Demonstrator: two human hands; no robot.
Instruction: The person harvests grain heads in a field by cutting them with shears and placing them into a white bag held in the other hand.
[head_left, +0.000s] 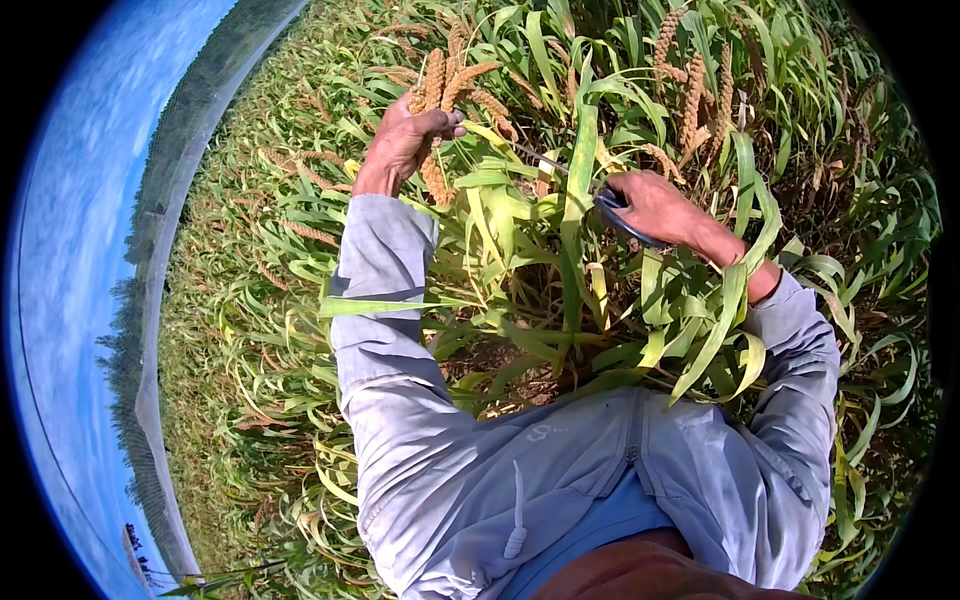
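Observation:
My left hand (405, 142) grips a small bunch of orange-brown foxtail millet heads (435, 79). Several heads stick up past the thumb, and one millet head (435, 180) hangs below the palm. My right hand (656, 204) is closed around the dark blue handle of a pair of scissors (637, 234). Their thin metal blade (541, 158) points towards the left hand and passes behind a broad green leaf (581, 172). Leaves hide part of the blade, so whether the scissors are spread cannot be told.
Dense millet plants surround me, with more ripe heads (694, 101) standing at the upper right. A long bent leaf (724, 322) crosses before my right forearm, and another leaf (375, 307) lies over my left sleeve. Dry soil (525, 382) shows between the stalks.

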